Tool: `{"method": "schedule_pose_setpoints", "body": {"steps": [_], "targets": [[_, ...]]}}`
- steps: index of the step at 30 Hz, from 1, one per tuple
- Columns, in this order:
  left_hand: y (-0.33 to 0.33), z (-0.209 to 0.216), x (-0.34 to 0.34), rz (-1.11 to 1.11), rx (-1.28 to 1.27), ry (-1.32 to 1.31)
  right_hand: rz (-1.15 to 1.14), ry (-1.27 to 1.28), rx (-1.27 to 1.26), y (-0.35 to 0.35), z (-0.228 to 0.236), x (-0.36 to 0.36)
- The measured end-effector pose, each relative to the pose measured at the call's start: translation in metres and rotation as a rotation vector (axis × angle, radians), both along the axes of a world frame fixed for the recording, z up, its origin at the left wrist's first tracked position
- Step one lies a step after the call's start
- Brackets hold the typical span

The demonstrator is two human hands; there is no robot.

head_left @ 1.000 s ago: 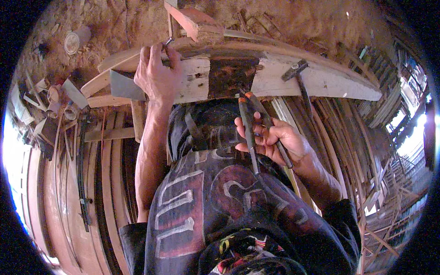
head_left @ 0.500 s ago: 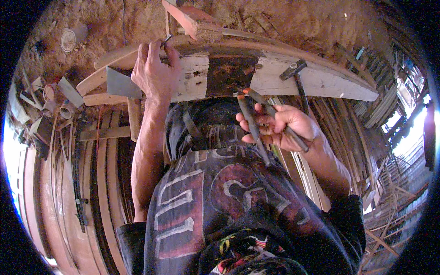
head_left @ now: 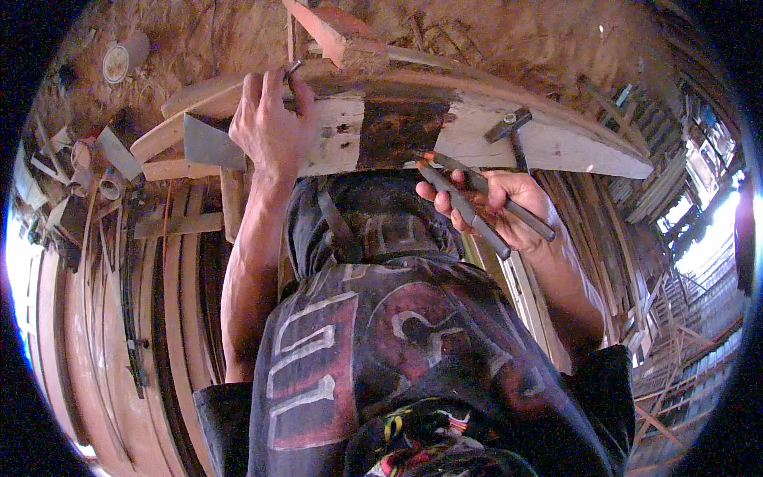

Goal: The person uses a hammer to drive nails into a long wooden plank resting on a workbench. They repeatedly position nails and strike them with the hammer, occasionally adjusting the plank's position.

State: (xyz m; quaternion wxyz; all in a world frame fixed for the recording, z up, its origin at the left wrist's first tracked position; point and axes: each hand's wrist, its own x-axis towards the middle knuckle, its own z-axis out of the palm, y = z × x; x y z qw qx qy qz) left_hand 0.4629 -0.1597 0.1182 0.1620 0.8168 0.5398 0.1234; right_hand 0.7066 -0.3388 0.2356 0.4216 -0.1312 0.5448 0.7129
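My left hand (head_left: pixel 274 131) rests on the curved wooden workpiece, its fingers closed round a dark metal nail (head_left: pixel 295 67) whose head sticks up past the fingertips. My right hand (head_left: pixel 505 203) holds pliers with dark grey handles (head_left: pixel 469 208) and orange marks near the jaw end. The handles lie partly spread across the palm, and the pliers point toward the board's dark middle patch. Under both hands runs a long board (head_left: pixel 477 131) painted white on each side of that patch. A hammer (head_left: pixel 509 125) lies on its right part.
A flat grey metal piece (head_left: pixel 211 143) lies beside my left wrist. A pinkish wooden block (head_left: pixel 338 36) stands at the far edge. Long planks (head_left: pixel 179 294) fill the left side, with more timber (head_left: pixel 592 246) on the right. A round can (head_left: pixel 119 63) sits on the dirt floor.
My right hand has shifted slightly right, and the pliers' handles have come closer together. The left hand stays at almost the same spot with the nail.
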Motion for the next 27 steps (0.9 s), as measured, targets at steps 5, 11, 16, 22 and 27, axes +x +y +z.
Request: {"method": "schedule_pose_setpoints", "body": {"steps": [5, 11, 16, 22, 27], "targets": [[0.001, 0.003, 0.001, -0.006, 0.015, -0.030, -0.122, 0.146, -0.080, 0.012, -0.003, 0.003], [0.001, 0.003, 0.001, -0.013, 0.003, -0.017, 0.071, -0.091, -0.135, 0.028, 0.008, 0.006], [0.001, 0.003, -0.001, -0.008, 0.012, -0.004, -0.130, 0.120, -0.164, 0.016, 0.000, 0.001], [-0.001, 0.001, 0.003, 0.008, 0.017, -0.005, -0.076, -0.005, -0.145, 0.010, 0.008, -0.009], [-0.001, 0.001, 0.001, 0.001, 0.040, -0.020, -0.046, -0.062, -0.149, 0.004, 0.012, -0.018]]}}
